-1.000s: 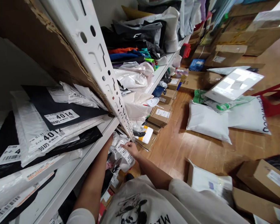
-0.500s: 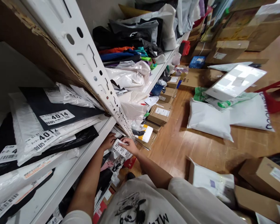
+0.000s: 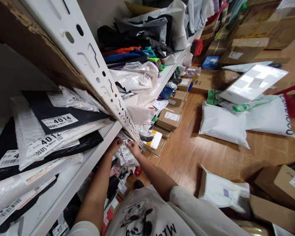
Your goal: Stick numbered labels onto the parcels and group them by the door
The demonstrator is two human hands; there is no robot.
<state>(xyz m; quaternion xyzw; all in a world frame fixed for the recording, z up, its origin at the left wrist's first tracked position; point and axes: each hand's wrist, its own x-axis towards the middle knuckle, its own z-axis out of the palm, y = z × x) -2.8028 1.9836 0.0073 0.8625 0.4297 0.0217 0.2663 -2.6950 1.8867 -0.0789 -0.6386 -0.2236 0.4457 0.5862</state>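
Both my hands reach down under the white shelf edge (image 3: 93, 157) into a lower shelf of labelled parcels. My left hand (image 3: 115, 145) curls its fingers on the top of a white parcel with a number label (image 3: 127, 155). My right hand (image 3: 133, 147) pinches the same parcel from the right side, close to the white slotted upright (image 3: 105, 88). More labelled bags (image 3: 118, 183) stand packed below the hands. The fingertips of both hands are partly hidden behind the parcels.
The shelf at left holds black and white mailers with labels 4014 (image 3: 59, 121) and 4012 (image 3: 45, 141). Cardboard boxes (image 3: 171, 117) line the floor by the shelving. White poly bags (image 3: 223, 126) and boxes (image 3: 282, 183) lie on the wooden floor to the right.
Both hands have moved up and closer together on the labelled parcel. My left hand, earlier tucked under the shelf edge, now shows gripping the parcel's top.
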